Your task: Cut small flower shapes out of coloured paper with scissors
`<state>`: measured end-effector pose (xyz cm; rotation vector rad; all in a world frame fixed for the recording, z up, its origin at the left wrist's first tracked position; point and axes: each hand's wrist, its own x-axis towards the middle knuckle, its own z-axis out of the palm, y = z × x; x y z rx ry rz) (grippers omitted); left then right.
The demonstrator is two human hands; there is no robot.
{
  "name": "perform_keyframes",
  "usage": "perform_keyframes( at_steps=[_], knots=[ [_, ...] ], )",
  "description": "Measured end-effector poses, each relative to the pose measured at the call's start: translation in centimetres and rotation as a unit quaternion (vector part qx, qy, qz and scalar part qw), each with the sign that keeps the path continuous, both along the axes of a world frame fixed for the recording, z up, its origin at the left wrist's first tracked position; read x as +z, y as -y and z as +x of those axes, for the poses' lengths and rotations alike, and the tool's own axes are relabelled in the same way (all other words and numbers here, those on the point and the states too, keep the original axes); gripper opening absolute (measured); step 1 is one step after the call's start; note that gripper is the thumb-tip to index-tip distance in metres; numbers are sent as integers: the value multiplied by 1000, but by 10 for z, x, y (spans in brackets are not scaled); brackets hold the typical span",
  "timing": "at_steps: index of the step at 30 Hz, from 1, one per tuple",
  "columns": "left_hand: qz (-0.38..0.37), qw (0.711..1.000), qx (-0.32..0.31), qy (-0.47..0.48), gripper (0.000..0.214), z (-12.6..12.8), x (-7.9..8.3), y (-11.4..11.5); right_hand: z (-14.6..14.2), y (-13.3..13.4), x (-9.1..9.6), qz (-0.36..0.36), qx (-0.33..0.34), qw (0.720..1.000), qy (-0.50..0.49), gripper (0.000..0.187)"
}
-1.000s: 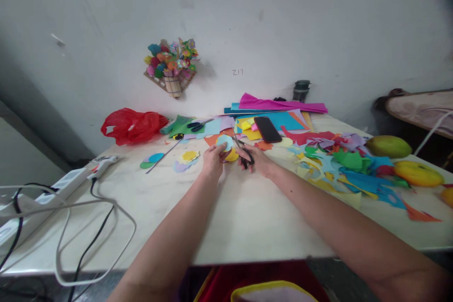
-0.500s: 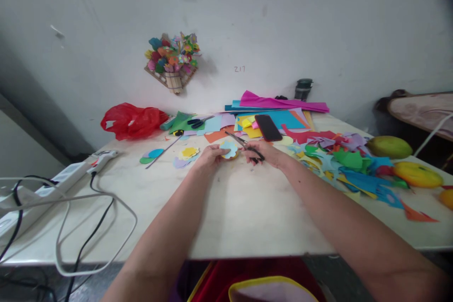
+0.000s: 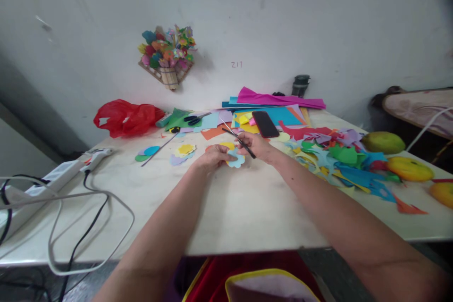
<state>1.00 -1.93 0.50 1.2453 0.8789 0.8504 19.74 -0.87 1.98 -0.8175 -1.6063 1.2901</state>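
My left hand (image 3: 215,156) is closed, pinching a light blue paper flower (image 3: 237,159) with a scalloped edge between thumb and fingers. Yellow paper (image 3: 227,145) shows just behind that flower; whether the same hand holds it is unclear. My right hand (image 3: 257,146) grips a pair of scissors (image 3: 247,149), whose blades point up and to the left, slightly apart. Its fingertips are close to the flower's right edge. Left of my hands, a yellow paper flower (image 3: 185,150) lies on lilac paper pieces.
Paper scraps (image 3: 348,155) and mangoes (image 3: 410,168) lie at the right. Behind my hands are a phone (image 3: 265,124), coloured sheets (image 3: 283,117) and second scissors (image 3: 193,120). A red plastic bag (image 3: 129,118), power strip (image 3: 58,181) and cables (image 3: 95,193) occupy the left.
The blue flower has turned and shifted slightly right and toward me, uncovering yellow paper behind it. The scissors in my right hand have tilted and moved a little left.
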Motion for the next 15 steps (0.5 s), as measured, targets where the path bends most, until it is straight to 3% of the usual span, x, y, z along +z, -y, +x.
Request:
perform_keyframes(
  at_steps=[5,15],
  knots=[
    [-5,1000,1,-4,24,-2,0,-1,-3,0,0,18,-6,1000,14,39],
    [6,997,42,60,19,0,3,1,-19,7,-4,-20,-125,990,-64,48]
  ],
)
